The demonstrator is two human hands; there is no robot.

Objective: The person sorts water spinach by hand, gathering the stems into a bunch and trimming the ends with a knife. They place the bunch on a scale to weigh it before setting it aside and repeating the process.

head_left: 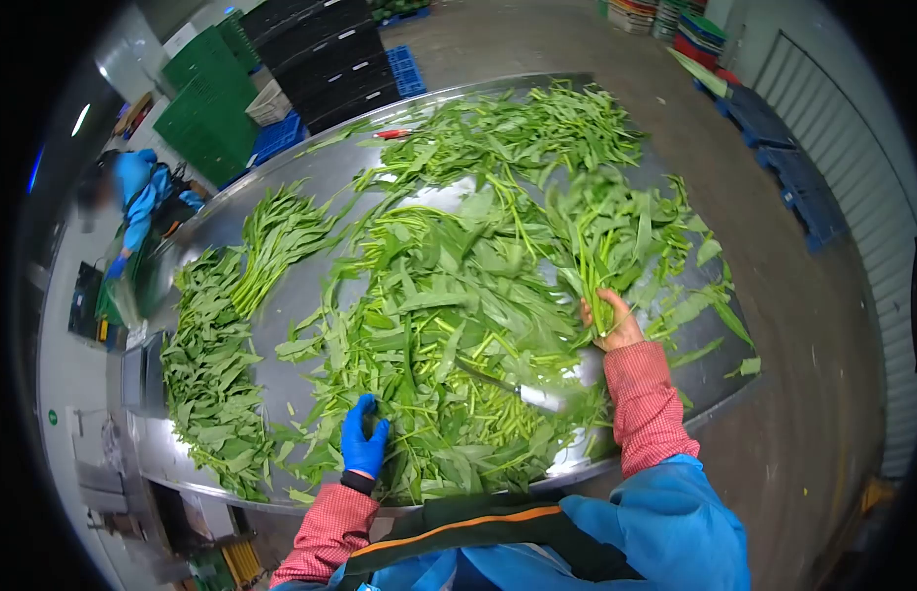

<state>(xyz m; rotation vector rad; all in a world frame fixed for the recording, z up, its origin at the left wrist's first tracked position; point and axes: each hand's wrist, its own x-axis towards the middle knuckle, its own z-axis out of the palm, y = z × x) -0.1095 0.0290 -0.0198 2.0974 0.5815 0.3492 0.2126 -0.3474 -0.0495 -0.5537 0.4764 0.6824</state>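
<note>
Two hands work at one round table [301, 286] of shiny, bare steel, its curved rim running just below both wrists. Both forearms wear red-checked sleeves over a blue coat.

The left hand [363, 443] wears a smooth blue glove. It lies flat, fingers slightly spread, palm down on the near edge of the loose heap of greens [439, 325], gripping nothing.

The right hand [608, 320] is bare and clamped in a fist around one bunch of stalks [601, 231]. The thin, pale green stems are gathered in the fist, and the long, pointed leaves fan out above it, blurred.

The loose heap fills the space between the two hands: tangled, narrow leaves and slender, hollow-looking stems. Below and left of the right hand, one pale, blurred object [539, 397] lies on the heap; what it is cannot be told.

Left of the gloved hand, one tidier row of greens [217, 345] follows the table's rim. Far beyond the right hand lies another spread of greens [537, 128], with one small red item [392, 133] at its edge.

Well beyond the left hand, one other person [138, 192] in a blue coat stands near stacked green crates [207, 103] and black crates [321, 54].
</note>
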